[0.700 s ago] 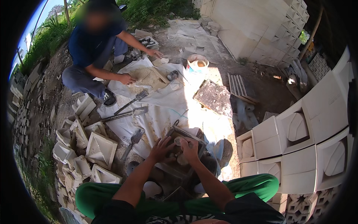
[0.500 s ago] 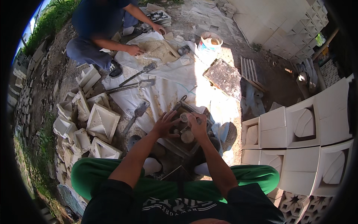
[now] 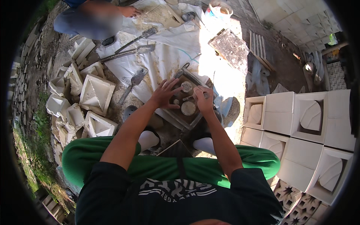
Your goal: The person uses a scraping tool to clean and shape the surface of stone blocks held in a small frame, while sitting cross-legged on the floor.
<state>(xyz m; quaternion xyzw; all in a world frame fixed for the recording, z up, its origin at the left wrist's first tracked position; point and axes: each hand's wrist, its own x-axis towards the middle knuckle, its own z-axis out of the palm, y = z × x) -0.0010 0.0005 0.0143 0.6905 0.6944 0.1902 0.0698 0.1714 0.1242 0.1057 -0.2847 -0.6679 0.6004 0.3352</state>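
Note:
In front of my crossed legs sits a square, dark-framed mould (image 3: 179, 119) with a metal loop at its far corner. Inside are a far round grey knob (image 3: 186, 87), a larger near round knob (image 3: 188, 108) and a small one (image 3: 176, 101). My left hand (image 3: 165, 94) lies over the mould's left side, its fingers spread around the knobs. My right hand (image 3: 203, 99) is closed above the right side. A thin piece seems to stick out leftward from its fingers, too small to name.
Broken white cast blocks (image 3: 96, 93) are heaped at left. A trowel (image 3: 138, 77) and long-handled tools (image 3: 129, 52) lie on the white sheet (image 3: 176, 48). A stained board (image 3: 230, 50), a bucket (image 3: 219, 11) and stacked blocks (image 3: 309, 116) stand right. A co-worker's hand (image 3: 130, 11) reaches over powder.
My right hand has shifted away from the far knob, slightly rightward and nearer me, and closed into a fist. My left hand stays spread. The view has tilted, hiding the co-worker's other hand.

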